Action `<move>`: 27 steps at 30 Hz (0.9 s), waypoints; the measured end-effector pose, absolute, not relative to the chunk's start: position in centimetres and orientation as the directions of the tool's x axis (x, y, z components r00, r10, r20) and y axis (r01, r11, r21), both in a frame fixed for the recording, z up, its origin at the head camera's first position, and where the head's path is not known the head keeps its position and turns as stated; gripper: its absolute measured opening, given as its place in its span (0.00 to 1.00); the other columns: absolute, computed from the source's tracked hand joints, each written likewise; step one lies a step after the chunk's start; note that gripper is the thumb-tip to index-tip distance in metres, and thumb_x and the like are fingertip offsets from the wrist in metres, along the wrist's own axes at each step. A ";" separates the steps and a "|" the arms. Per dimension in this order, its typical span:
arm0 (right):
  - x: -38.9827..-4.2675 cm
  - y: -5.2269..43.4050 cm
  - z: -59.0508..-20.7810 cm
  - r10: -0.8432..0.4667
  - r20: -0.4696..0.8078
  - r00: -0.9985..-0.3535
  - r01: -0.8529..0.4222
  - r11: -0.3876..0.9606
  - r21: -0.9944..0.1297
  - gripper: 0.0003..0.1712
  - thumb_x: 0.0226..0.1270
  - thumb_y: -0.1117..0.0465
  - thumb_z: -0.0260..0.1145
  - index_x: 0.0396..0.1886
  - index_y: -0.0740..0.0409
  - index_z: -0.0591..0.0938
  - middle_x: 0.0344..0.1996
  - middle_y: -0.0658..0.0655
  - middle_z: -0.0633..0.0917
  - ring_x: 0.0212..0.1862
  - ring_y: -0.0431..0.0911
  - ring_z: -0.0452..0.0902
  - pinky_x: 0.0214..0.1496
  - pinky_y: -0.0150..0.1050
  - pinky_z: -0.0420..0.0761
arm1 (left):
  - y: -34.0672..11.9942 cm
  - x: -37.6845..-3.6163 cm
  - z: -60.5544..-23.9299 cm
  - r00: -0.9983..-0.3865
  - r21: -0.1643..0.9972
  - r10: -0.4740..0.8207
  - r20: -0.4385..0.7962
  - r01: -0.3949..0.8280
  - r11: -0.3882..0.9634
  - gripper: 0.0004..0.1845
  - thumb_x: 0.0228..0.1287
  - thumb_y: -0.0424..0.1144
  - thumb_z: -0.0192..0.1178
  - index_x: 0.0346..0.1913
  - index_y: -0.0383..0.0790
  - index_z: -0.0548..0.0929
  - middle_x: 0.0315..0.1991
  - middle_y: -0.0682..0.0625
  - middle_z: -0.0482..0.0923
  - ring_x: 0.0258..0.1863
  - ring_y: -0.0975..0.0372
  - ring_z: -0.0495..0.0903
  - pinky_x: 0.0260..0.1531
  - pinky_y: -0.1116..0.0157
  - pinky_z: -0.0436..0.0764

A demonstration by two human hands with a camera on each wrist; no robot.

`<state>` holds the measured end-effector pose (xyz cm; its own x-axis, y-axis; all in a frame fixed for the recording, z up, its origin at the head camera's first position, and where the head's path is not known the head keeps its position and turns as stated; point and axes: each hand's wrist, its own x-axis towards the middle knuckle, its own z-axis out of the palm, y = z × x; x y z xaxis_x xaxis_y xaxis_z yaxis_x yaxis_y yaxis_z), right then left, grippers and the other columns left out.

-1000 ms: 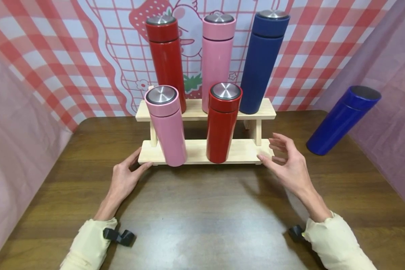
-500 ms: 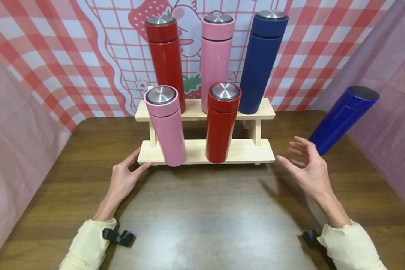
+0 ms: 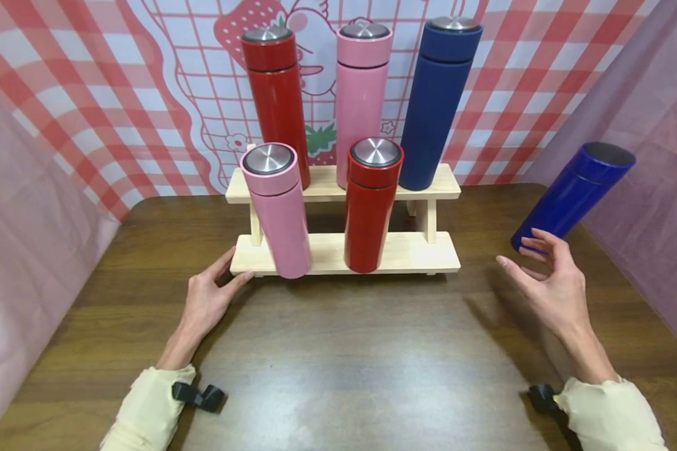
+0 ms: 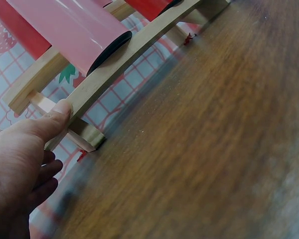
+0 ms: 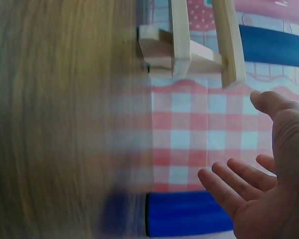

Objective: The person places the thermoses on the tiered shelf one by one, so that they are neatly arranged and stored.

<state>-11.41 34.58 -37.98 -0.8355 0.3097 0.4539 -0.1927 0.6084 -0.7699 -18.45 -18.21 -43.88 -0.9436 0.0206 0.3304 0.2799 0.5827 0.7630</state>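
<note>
My left hand [image 3: 205, 300] pinches the left end of a two-tier wooden display stand [image 3: 327, 254], thumb at the front edge of its lower shelf. On that shelf stand a pink thermos [image 3: 284, 232] and a red thermos [image 3: 369, 219]. The upper shelf carries a taller red thermos [image 3: 282, 106], a pink one and a navy thermos [image 3: 437, 119]. My right hand [image 3: 558, 285] holds nothing, fingers loosely spread. It is just in front of a bright blue thermos [image 3: 575, 194] standing on the table right of the stand, overlapping its base in the head view; the right wrist view shows a gap between them.
The brown wooden table [image 3: 344, 363] extends in front of the stand. A red-and-white checked cloth [image 3: 541, 69] hangs behind, with plain pinkish cloth [image 3: 649, 207] along the sides. The lower shelf's right end is bare.
My right hand has left the right end of the stand and moved right to the blue thermos. The left hand has stayed at the stand's left end.
</note>
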 end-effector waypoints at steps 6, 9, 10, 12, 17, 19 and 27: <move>-11.3 36.2 -37.9 0.374 0.431 -0.821 -0.123 0.622 -0.773 0.39 0.62 0.68 0.78 0.71 0.60 0.72 0.55 0.49 0.82 0.51 0.28 0.79 0.45 0.18 0.77 | -18.2 -18.4 -43.8 -0.941 0.760 0.022 0.338 0.287 0.583 0.33 0.67 0.42 0.73 0.71 0.34 0.76 0.60 0.36 0.81 0.61 0.46 0.80 0.61 0.46 0.75; -11.3 37.0 -37.9 0.399 0.413 -0.819 -0.086 0.625 -0.776 0.39 0.62 0.66 0.78 0.71 0.59 0.72 0.54 0.48 0.82 0.50 0.27 0.78 0.45 0.17 0.77 | -18.2 -18.4 -43.8 -0.940 0.760 0.022 0.340 0.288 0.583 0.33 0.67 0.42 0.73 0.71 0.35 0.76 0.60 0.36 0.81 0.61 0.46 0.80 0.61 0.46 0.76; -11.3 37.3 -37.9 0.407 0.409 -0.817 -0.079 0.624 -0.778 0.39 0.62 0.66 0.78 0.71 0.59 0.72 0.54 0.47 0.82 0.50 0.27 0.78 0.45 0.17 0.76 | -18.2 -18.4 -43.8 -0.940 0.760 0.022 0.340 0.289 0.582 0.33 0.67 0.42 0.73 0.71 0.35 0.76 0.60 0.36 0.81 0.61 0.46 0.80 0.60 0.46 0.76; -11.2 37.8 -37.9 0.422 0.405 -0.811 -0.066 0.623 -0.780 0.38 0.62 0.66 0.78 0.71 0.58 0.73 0.53 0.44 0.82 0.50 0.27 0.78 0.45 0.17 0.76 | -18.1 -18.4 -43.8 -0.940 0.761 0.021 0.341 0.289 0.581 0.33 0.67 0.42 0.73 0.71 0.35 0.77 0.59 0.36 0.81 0.61 0.46 0.80 0.60 0.46 0.76; -11.2 39.3 -37.6 0.463 0.396 -0.793 -0.039 0.610 -0.791 0.38 0.62 0.65 0.78 0.71 0.55 0.74 0.51 0.40 0.82 0.48 0.28 0.78 0.44 0.16 0.75 | -18.1 -18.5 -43.9 -0.940 0.759 0.019 0.341 0.287 0.584 0.33 0.66 0.43 0.74 0.71 0.37 0.77 0.59 0.38 0.81 0.61 0.47 0.80 0.60 0.46 0.76; -11.2 39.8 -37.5 0.477 0.390 -0.788 -0.024 0.608 -0.793 0.38 0.62 0.64 0.78 0.71 0.54 0.73 0.51 0.39 0.82 0.47 0.27 0.77 0.44 0.16 0.74 | -18.1 -18.5 -43.9 -0.940 0.759 0.020 0.340 0.287 0.584 0.33 0.66 0.44 0.73 0.72 0.37 0.77 0.60 0.38 0.81 0.61 0.47 0.80 0.60 0.46 0.76; -11.7 41.0 -37.5 0.508 0.382 -0.772 0.026 0.626 -0.780 0.40 0.63 0.61 0.77 0.73 0.51 0.71 0.50 0.38 0.81 0.45 0.24 0.76 0.45 0.17 0.72 | -18.2 -18.5 -43.8 -0.945 0.766 0.022 0.326 0.278 0.580 0.34 0.67 0.44 0.73 0.72 0.37 0.76 0.61 0.37 0.80 0.62 0.46 0.79 0.61 0.45 0.76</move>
